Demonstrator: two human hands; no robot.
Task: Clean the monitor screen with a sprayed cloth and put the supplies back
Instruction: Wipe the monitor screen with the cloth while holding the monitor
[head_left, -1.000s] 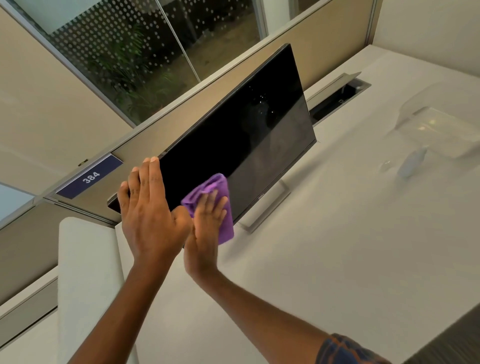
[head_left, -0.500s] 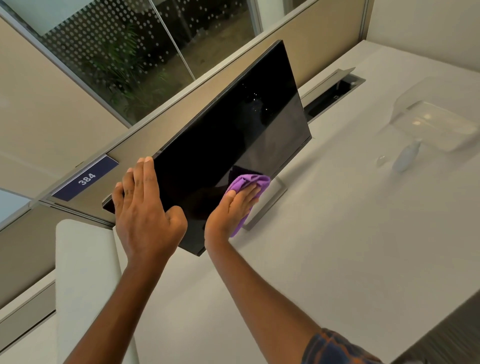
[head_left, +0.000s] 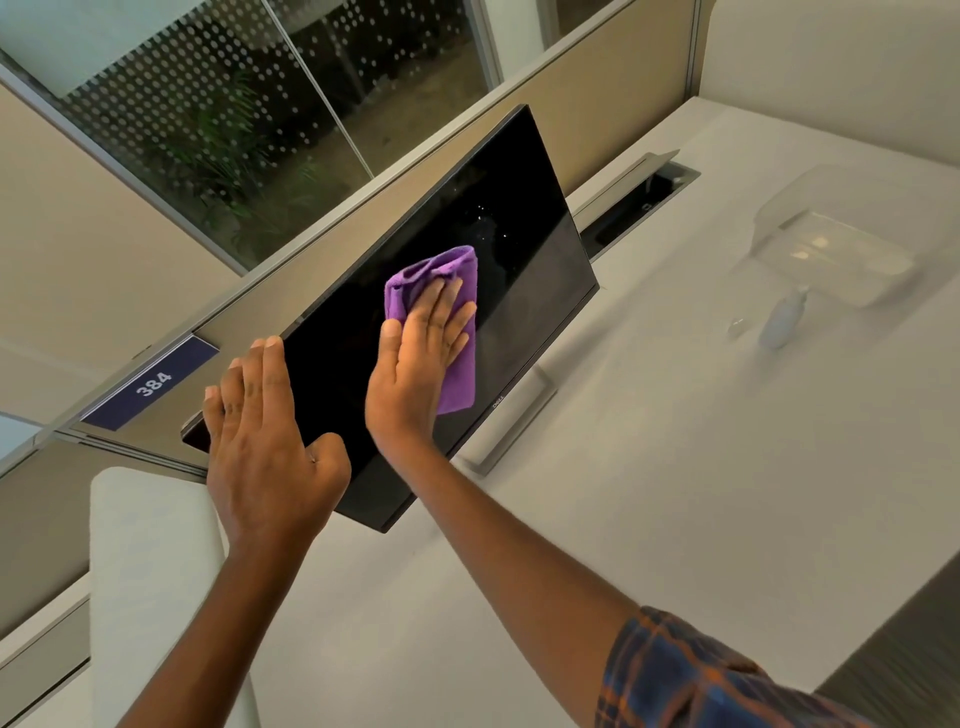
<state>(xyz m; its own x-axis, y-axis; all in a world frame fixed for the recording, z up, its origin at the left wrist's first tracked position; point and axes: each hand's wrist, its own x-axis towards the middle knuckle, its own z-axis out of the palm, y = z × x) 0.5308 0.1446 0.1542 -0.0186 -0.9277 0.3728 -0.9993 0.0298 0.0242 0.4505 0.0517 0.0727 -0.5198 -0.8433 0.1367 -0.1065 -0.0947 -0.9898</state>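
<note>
A black monitor (head_left: 524, 218) stands on the white desk (head_left: 675, 493), its dark screen off. My right hand (head_left: 415, 364) lies flat on a purple cloth (head_left: 452, 280) and presses it against the middle of the screen. My left hand (head_left: 265, 441) grips the monitor's left edge, fingers behind and thumb on the front. Small specks show on the upper right of the screen. A pale spray bottle (head_left: 782, 322) stands on the desk at the right, in front of a clear plastic bin (head_left: 831, 244).
The monitor's flat stand base (head_left: 514, 431) rests on the desk. An open cable hatch (head_left: 639, 197) sits behind the monitor. A beige partition with a "384" sign (head_left: 150, 384) and a glass panel run along the back. A white chair back (head_left: 150, 571) is at lower left.
My right hand has carried the cloth from the screen's lower left, across the bottom edge, then up to the middle of the screen. My left hand has stayed on the monitor's left edge.
</note>
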